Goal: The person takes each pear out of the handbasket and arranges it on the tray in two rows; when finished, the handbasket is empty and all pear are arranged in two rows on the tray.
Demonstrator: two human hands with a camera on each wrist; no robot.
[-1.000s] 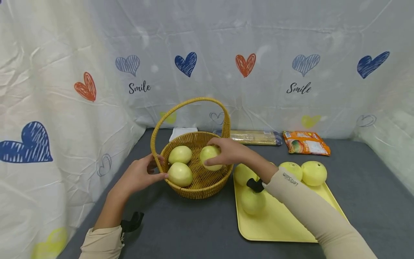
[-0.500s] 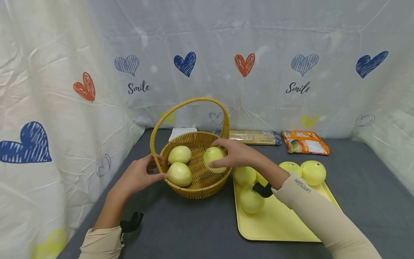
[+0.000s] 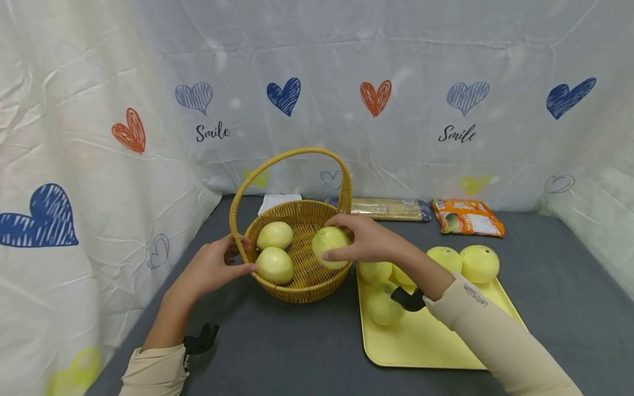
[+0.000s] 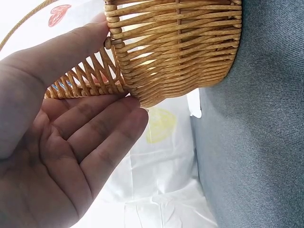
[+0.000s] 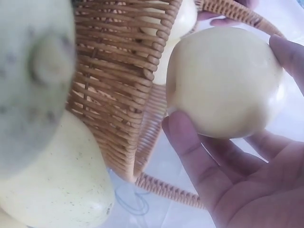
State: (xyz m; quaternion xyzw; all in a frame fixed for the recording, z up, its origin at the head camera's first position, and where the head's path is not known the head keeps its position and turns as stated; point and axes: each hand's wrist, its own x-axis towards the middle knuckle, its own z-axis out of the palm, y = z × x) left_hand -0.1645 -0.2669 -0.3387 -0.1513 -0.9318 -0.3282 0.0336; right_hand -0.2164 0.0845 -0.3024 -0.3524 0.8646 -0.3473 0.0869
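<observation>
Your right hand is clamped round a pale yellow-green melon above the right part of the wicker basket, while your left hand pinches the basket's side at the foot of its handle, near two melons inside, with further melons on the yellow tray.

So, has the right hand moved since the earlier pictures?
Yes: in the head view, the right hand has shifted to the right, judged against the yellow tray.
</observation>
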